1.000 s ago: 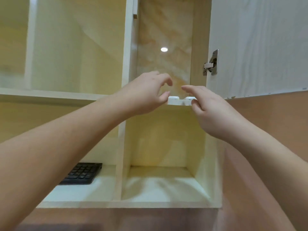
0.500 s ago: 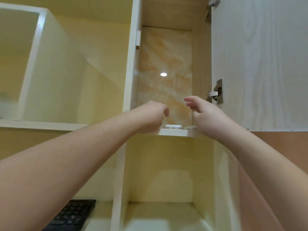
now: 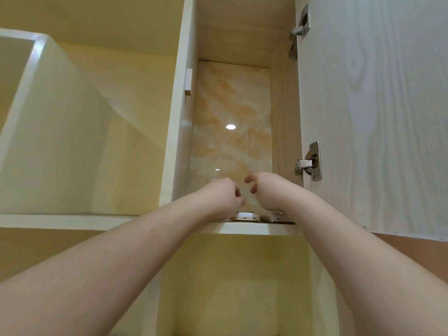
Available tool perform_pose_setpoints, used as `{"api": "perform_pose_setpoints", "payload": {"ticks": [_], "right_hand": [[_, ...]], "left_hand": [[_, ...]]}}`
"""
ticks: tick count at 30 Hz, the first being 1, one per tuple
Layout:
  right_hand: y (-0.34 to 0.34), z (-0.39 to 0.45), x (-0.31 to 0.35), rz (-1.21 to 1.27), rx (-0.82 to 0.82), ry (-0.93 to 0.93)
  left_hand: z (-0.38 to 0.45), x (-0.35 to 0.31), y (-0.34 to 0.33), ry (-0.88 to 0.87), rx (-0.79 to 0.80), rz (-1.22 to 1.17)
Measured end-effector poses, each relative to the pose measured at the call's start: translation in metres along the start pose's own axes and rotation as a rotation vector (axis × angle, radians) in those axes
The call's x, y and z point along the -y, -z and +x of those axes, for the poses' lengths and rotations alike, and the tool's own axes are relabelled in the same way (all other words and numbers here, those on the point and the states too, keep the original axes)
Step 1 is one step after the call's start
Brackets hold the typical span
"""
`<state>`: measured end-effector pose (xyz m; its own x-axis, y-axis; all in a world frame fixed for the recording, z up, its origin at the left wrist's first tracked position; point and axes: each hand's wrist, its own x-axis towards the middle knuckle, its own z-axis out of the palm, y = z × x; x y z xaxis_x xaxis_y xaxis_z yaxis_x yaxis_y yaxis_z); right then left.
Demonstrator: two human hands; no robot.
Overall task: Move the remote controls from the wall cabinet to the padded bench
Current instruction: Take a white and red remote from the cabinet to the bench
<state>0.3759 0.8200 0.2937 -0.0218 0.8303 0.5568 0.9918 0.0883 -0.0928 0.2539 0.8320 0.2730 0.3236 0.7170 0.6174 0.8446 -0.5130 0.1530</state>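
Where the remotes lay: two white remote controls sat side by side on the narrow shelf of the wall cabinet's right-hand compartment, just below both hands and beneath the wrists.
Left remote: near the shelf's front edge, its end face turned toward the camera, just right of the left hand's heel.
Right remote: touching or almost touching the first, partly hidden under the right wrist.
Long axis: it seemed to run from near to far into the cabinet, though only the near ends showed, so this was a judgement.
Left hand: hovered over the shelf, fingers curled loosely downward, nothing held.
Right hand: hovered at about the same height, fingers hooked and apart, nothing held.
Nearer hand: each hand was above its own remote; neither was clearly closer.
What the grasp needed: a drop straight down, fingers closing across each remote's width.
Look of the remotes: white, flat, low slabs; buttons were not visible from below.
Door: stood open at right on its hinges.
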Motion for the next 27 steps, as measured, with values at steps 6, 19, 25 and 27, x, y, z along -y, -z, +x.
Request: {"api": "perform_pose_setpoints", "payload": {"ticks": [6, 19, 25, 27], "right_hand": [[-0.004, 0.023, -0.003, -0.122, 0.070, -0.041], [-0.017, 0.055, -0.004, -0.395, 0.268, -0.096], [-0.029, 0.058, -0.011, -0.380, 0.346, -0.061], [-0.029, 0.056, -0.011, -0.389, 0.369, -0.058]], "left_hand": [[0.006, -0.004, -0.007, 0.058, 0.036, -0.047], [0.000, 0.007, -0.005, 0.083, 0.162, -0.126], [-0.003, 0.006, 0.000, 0.109, 0.188, -0.068], [-0.004, 0.004, 0.000, 0.117, 0.193, -0.024]]}}
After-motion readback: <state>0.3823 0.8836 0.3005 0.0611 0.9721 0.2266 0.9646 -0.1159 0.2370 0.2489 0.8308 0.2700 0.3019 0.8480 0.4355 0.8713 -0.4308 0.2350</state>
